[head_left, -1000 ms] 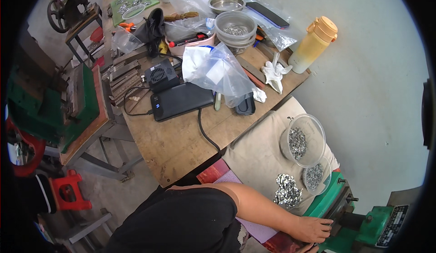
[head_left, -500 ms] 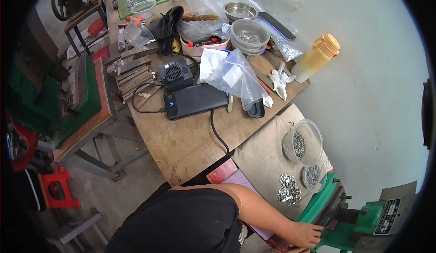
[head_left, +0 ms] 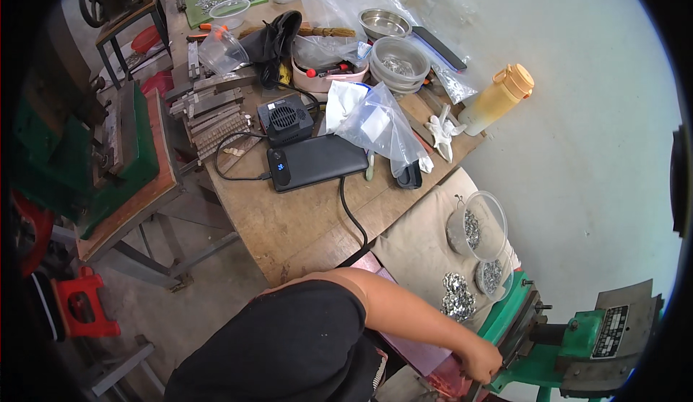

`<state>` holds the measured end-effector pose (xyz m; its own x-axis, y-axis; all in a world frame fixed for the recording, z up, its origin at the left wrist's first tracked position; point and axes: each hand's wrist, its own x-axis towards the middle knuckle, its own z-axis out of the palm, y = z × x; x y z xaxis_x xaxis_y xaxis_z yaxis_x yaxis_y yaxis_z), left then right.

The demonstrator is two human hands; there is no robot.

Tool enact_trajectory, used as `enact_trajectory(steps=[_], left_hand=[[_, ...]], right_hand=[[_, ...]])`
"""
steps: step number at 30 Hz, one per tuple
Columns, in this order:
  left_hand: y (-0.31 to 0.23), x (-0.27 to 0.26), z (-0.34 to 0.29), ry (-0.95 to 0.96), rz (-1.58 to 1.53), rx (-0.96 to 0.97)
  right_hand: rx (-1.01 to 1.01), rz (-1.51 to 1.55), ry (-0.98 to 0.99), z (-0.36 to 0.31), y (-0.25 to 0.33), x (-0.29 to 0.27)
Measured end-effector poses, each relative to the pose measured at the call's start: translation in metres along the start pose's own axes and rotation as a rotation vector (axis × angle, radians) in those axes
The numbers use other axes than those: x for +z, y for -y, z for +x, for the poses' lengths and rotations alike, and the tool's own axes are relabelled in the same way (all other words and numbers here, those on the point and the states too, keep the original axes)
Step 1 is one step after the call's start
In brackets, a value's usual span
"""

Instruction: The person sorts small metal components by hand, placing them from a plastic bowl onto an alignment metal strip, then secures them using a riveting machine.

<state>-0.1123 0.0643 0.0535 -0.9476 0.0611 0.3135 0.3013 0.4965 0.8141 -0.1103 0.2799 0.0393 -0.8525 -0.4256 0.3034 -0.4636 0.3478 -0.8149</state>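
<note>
My left hand (head_left: 481,361) is at the green machine (head_left: 543,364) at the lower right, its fingers curled down and closed near the machine's metal front edge. What the fingers hold, if anything, is hidden under the hand. My right hand is out of the picture. Beside the machine, a pile of small shiny metal pieces (head_left: 458,299) lies on a beige cloth (head_left: 404,247). A clear round tub (head_left: 493,223) with small metal parts stands tilted there, and a second clear tub (head_left: 505,286) of metal bits rests against the machine.
On the wooden table (head_left: 289,221) lie a black power bank (head_left: 317,162), a small black fan box (head_left: 286,119) and clear plastic bags (head_left: 382,127). A yellow bottle (head_left: 498,98) stands by the wall. At left are another green machine (head_left: 126,171) and a red stool (head_left: 86,301).
My left hand has drawn slightly left and up along the machine's edge, and its fingers have curled from a more stretched pose. The whole view has shifted a little.
</note>
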Motion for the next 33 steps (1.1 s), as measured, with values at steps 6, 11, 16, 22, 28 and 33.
enact_trajectory(steps=[6,11,16,22,28,33], left_hand=[[0.011,-0.069,-0.050,-0.197,-0.440,-0.166],[0.004,-0.131,-0.084,-0.401,-0.418,-0.195],[0.014,-0.177,-0.122,-0.544,-0.512,-0.299],[0.026,-0.197,-0.130,-0.649,-0.559,-0.510],[0.064,-0.197,-0.144,-0.775,-0.314,-0.502],[0.071,-0.185,-0.129,-0.857,-0.051,-0.542]], right_hand=[[-0.013,0.597,0.327,0.081,-0.004,0.047],[0.070,0.746,0.350,0.107,0.095,0.117],[0.133,0.750,0.635,0.148,0.135,0.179],[0.201,0.618,0.804,0.182,0.150,0.224],[0.184,0.442,0.965,0.190,0.146,0.267],[0.130,0.399,0.974,0.198,0.132,0.270]])
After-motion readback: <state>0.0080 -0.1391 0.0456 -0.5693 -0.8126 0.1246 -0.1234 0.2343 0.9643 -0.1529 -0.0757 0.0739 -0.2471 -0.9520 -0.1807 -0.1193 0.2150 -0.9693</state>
